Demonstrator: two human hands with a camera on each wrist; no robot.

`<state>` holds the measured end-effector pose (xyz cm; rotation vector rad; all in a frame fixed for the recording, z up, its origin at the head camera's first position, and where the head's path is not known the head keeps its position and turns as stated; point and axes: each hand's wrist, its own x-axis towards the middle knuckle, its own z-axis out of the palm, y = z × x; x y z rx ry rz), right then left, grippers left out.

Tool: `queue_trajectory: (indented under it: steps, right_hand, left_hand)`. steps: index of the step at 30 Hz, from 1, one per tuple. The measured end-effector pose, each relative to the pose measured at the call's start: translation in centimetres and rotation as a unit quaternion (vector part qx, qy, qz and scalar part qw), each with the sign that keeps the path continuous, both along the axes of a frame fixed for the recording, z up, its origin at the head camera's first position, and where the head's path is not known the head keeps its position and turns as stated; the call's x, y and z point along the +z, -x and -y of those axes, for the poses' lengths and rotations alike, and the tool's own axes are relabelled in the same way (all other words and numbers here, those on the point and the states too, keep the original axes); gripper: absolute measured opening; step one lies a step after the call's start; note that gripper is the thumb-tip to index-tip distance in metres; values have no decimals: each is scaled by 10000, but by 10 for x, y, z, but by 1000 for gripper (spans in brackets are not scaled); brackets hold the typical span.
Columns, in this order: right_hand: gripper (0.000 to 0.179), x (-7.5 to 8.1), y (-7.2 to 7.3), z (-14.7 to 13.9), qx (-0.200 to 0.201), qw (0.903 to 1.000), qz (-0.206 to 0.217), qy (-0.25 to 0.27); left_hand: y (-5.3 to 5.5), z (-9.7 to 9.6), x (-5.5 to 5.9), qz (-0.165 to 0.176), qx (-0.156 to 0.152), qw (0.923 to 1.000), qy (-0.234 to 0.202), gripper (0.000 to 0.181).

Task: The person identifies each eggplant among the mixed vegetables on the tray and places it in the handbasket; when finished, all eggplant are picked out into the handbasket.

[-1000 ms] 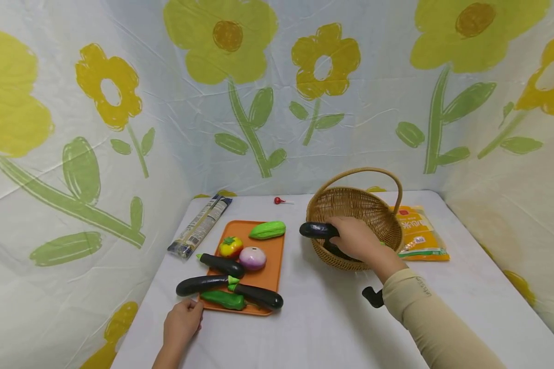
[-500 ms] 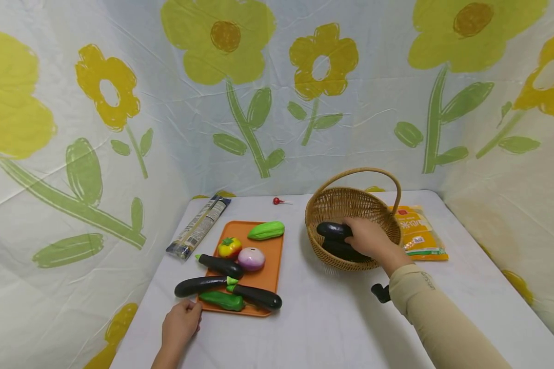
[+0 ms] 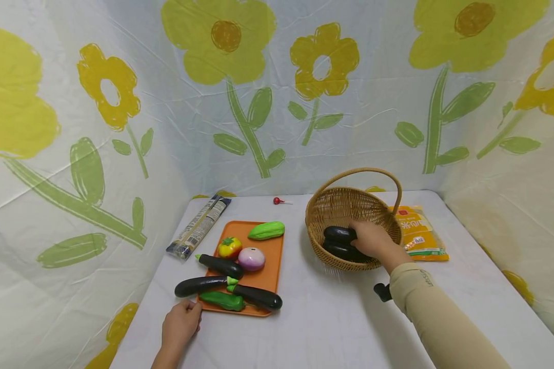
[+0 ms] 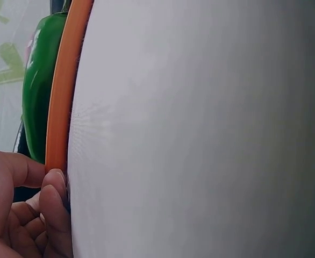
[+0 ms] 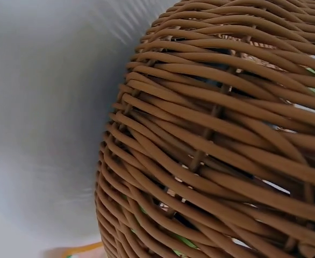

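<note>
My right hand (image 3: pixel 369 238) holds a dark eggplant (image 3: pixel 339 234) inside the wicker basket (image 3: pixel 346 202), low over another eggplant (image 3: pixel 346 250). In the right wrist view the basket's woven wall (image 5: pixel 211 123) hides the fingers. My left hand (image 3: pixel 181 320) pinches the near left corner of the orange tray (image 3: pixel 268 266); the left wrist view shows thumb and fingers at the tray's edge (image 4: pixel 59 118). On the tray lie three more eggplants, one of them (image 3: pixel 205 285) jutting past the left side, plus a green pepper (image 3: pixel 222 300), a purple onion (image 3: pixel 252 259), a red-yellow tomato-like vegetable (image 3: pixel 230 247) and a light green ridged gourd (image 3: pixel 266 230).
Behind the tray to the left lies a long noodle-like packet (image 3: pixel 199 225). A red lollipop (image 3: pixel 279 201) rests near the back edge. To the basket's right is a yellow food bag (image 3: pixel 417 233). The basket's handle (image 3: pixel 360 169) arches above it. Flowered cloth surrounds the table.
My right hand has carried the eggplant rightward and down, from over the basket's left rim into the basket. My left hand has stayed at the tray corner.
</note>
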<state>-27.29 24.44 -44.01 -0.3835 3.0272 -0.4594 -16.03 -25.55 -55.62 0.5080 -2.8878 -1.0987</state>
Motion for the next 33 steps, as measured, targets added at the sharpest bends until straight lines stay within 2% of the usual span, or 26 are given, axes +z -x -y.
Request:
queue_trajectory:
  steps: [8, 15, 20, 24, 33]
  right_hand:
    - [27, -4, 2, -1, -58, 9997, 210, -116]
    - [37, -2, -1, 0, -116, 9996, 244, -46]
    - [48, 1, -3, 2, -74, 9999, 108, -66]
    - [49, 7, -6, 7, 28, 10000, -70, -44]
    - [52, 30, -18, 33, 274, 9983, -489, -142]
  left_hand:
    - [-1, -1, 2, -87, -18, 10000, -15, 20]
    - [-2, -1, 2, -114, -9, 9999, -21, 20]
    - [-1, -1, 2, -97, -14, 9999, -33, 20]
    - [-1, -1, 2, -47, -11, 10000, -65, 20]
    - [0, 0, 0, 8, 6, 10000, -38, 20]
